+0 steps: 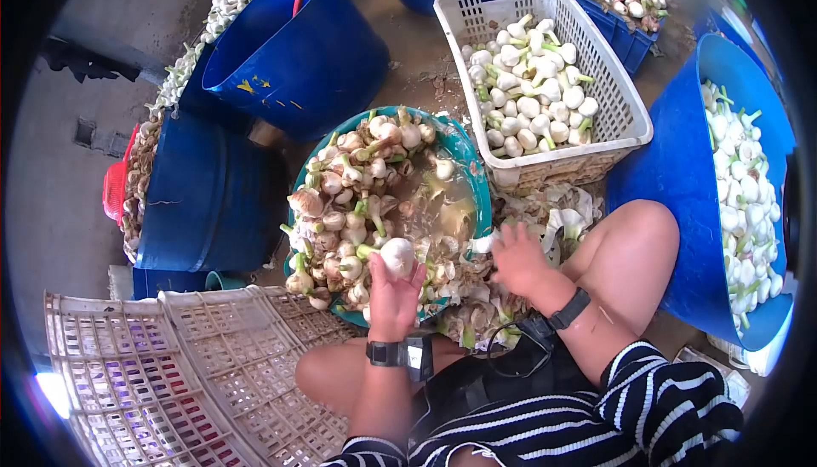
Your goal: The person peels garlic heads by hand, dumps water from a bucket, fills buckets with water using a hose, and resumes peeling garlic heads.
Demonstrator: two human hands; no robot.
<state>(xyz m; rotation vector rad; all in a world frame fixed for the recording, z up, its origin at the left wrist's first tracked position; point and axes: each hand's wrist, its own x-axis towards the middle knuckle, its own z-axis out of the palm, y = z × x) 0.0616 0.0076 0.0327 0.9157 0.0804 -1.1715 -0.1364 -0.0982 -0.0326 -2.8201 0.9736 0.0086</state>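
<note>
My left hand (395, 301) holds a white garlic bulb (397, 257) with a green stem at the near edge of a round green tub (482, 203). Brownish unpeeled garlic bulbs (332, 182) fill the tub's left side, and cloudy water shows on its right. At the tub's right edge is my right hand (519, 260), with a small whitish piece (485, 243) by its fingertips. Whether the fingers grip that piece is unclear. Loose garlic skins (562, 212) lie beside and below this hand.
A white crate (557, 156) of clean garlic stands beyond the tub. Blue barrels stand at the left (204, 203) and upper left (298, 58). A blue tub (664, 177) of white garlic is at right. A woven plastic basket (196, 365) lies at lower left.
</note>
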